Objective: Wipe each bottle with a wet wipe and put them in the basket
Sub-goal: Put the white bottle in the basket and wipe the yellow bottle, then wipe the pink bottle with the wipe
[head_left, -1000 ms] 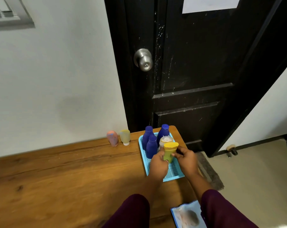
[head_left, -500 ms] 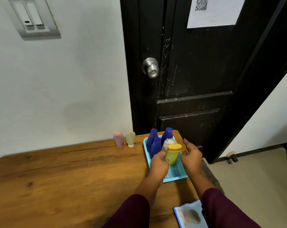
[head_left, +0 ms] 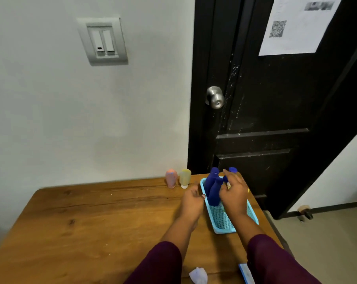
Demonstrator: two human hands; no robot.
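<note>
Left hand beside basket, right hand above bottles, fingers released; door sheet print unreadable

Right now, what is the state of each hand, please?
Left hand: open, holding nothing, beside the basket.
Right hand: open, fingers spread over the basket.

The basket is a shallow light-blue mesh tray lying on the table near its right edge; dark blue bottles stand upright, crowded at its far end. A pink bottle and a pale yellow bottle stand side by side at the table's far edge, just left of the basket; a crumpled white wipe lies at the near edge.
</note>
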